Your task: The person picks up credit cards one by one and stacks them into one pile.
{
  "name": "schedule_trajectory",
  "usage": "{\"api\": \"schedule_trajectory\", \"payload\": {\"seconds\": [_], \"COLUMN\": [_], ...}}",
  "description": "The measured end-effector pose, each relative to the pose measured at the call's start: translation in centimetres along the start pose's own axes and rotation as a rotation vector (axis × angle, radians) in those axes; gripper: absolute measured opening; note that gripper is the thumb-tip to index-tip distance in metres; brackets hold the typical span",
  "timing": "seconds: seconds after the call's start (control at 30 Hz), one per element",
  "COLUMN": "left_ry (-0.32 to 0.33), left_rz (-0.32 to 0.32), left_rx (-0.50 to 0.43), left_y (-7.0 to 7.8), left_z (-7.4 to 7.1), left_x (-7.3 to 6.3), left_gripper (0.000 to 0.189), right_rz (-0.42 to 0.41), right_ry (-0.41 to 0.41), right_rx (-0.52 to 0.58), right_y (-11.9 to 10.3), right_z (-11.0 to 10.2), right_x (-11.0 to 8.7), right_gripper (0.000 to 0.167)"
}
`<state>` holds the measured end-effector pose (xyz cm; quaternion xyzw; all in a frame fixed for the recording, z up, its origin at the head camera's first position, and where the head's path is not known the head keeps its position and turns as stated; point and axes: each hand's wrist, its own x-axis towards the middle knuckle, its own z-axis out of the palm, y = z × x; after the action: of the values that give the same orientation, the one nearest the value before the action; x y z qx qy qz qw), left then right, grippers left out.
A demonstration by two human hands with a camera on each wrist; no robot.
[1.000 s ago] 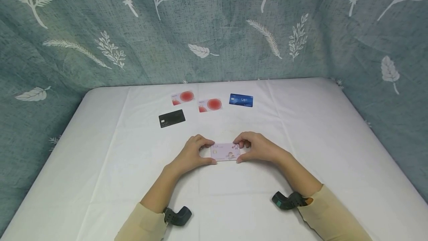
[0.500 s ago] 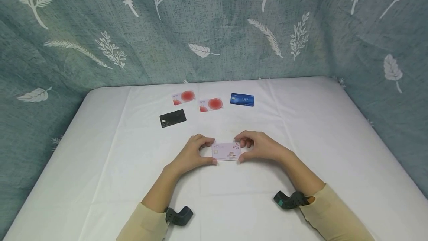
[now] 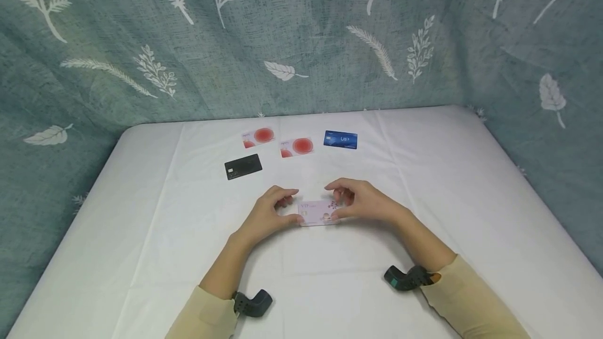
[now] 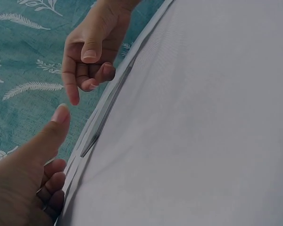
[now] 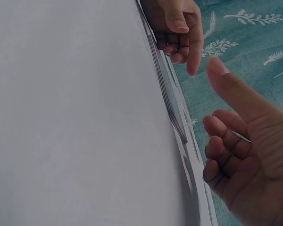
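Observation:
A pale pink VIP card (image 3: 313, 213) lies flat on the white cloth between the two hands. In the left wrist view, several stacked card edges (image 4: 105, 115) show at this spot, the pile seen side-on. The left hand (image 3: 269, 211) hovers at the pile's left end, thumb and forefinger spread apart around the corner. At the other end is the right hand (image 3: 363, 202), its thumb overlapping the card's lower right corner in the head view. Both wrist views show fingers relaxed and clear of the pile, with nothing held.
Beyond the hands lie a black VIP card (image 3: 243, 167), two white cards with red circles, one left (image 3: 258, 137) and one centre (image 3: 297, 147), and a blue VIP card (image 3: 341, 139). A green leaf-patterned curtain (image 3: 311, 41) hangs behind the white-covered table (image 3: 141, 266).
Both hands gripped the pile's ends before; now they have let go and risen slightly, fingers moving off the corners. The pink card and the other cards stay in place.

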<state>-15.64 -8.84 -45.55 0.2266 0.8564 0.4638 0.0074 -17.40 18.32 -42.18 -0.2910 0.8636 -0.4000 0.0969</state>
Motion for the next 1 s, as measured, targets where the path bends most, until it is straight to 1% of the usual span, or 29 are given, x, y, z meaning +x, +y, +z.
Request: {"api": "schedule_trajectory", "payload": {"seconds": [0.13,0.27,0.43,0.53,0.7,0.87,1.0], "left_ry": [0.032,0.077,0.119,0.130,0.146,0.162,0.179], "left_rz": [-0.008,-0.021,-0.036,-0.044,-0.044,-0.024,-0.049], "left_rx": [0.009,0.003,-0.027,-0.036,-0.016,-0.003,-0.020], "left_y": [0.1,0.1,0.6,0.8,0.9,1.3,1.6], "left_z": [-0.3,-0.6,-1.1,-1.3,-1.8,-2.8,-3.6], "left_x": [0.1,0.1,0.2,0.3,0.2,0.1,-0.1], "left_gripper": [0.060,0.061,0.062,0.063,0.064,0.065,0.064], "right_rz": [-0.015,-0.027,-0.017,-0.015,-0.027,-0.041,-0.062], "right_ry": [0.009,0.004,-0.005,-0.005,0.007,0.022,0.034], "right_rx": [0.011,0.034,0.140,0.174,0.182,0.173,0.153], "right_y": [-0.4,-0.8,-1.2,-1.1,-1.2,-1.8,-2.2], "right_z": [0.1,0.1,-0.3,-0.4,-0.7,-1.1,-1.4], "right_x": [0.3,0.7,1.4,1.9,2.5,3.2,3.7], "right_gripper": [0.058,0.058,0.056,0.056,0.059,0.062,0.063]}}
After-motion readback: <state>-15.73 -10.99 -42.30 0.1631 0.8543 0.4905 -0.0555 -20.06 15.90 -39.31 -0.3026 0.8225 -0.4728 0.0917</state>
